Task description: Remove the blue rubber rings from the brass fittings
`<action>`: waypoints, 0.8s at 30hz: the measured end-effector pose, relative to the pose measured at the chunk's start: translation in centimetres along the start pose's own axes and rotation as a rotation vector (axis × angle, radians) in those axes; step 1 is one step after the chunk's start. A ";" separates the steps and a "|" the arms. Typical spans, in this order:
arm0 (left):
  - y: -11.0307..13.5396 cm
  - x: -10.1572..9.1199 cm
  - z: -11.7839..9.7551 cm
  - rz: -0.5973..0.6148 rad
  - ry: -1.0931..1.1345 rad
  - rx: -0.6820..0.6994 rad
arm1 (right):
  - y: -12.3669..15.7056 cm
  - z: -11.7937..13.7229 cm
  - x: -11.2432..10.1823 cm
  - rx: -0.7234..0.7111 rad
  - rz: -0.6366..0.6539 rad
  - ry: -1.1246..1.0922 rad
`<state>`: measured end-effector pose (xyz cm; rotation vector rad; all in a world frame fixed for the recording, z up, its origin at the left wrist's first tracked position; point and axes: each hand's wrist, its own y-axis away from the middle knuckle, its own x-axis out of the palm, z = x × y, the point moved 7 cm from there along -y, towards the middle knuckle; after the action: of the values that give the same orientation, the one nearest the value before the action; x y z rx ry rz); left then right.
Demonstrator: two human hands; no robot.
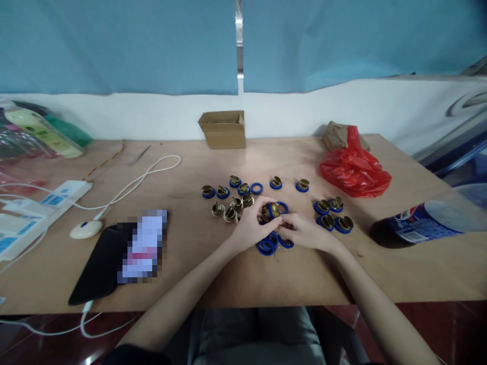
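Note:
My left hand (251, 225) is closed around a round brass-coloured piece with a blue ring (272, 210), held up off the table. My right hand (300, 230) meets it from the other side, its thumb and fingers pinched at the piece's lower edge. Under and around the hands lie several loose blue rings (266, 246), partly hidden by the fingers. Left of my left hand is a cluster of brass pieces with pale rims (230, 214). Brass pieces seated in blue rings (325, 222) lie to the right, and others (208, 191) sit behind.
A cardboard box (224, 130) stands at the back, with a red plastic bag (355, 170) to its right. A cola bottle (418, 223) lies at the right. On the left are a phone (144, 248), a black slab-like device (102, 263), white cables and a power strip (64, 195).

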<state>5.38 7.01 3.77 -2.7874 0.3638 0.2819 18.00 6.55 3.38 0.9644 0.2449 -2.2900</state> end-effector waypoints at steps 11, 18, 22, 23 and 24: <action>0.0 0.0 -0.2 0.004 -0.015 -0.015 | 0.0 -0.3 0.1 0.007 0.012 -0.019; 0.0 -0.1 -0.3 -0.003 -0.033 -0.002 | -0.1 -0.5 0.2 0.014 0.015 -0.038; -0.1 -0.1 -0.3 -0.006 -0.027 0.007 | -0.1 -0.6 0.1 0.025 0.018 -0.032; -0.1 0.0 -0.2 -0.004 -0.023 0.006 | -0.1 -0.6 0.1 0.025 0.018 -0.032; -0.1 0.0 -0.2 -0.002 -0.021 0.005 | -0.1 -0.6 0.1 0.024 0.016 -0.033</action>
<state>5.41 7.02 3.97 -2.7781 0.3566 0.3086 18.22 6.78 2.88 0.9369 0.1957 -2.2970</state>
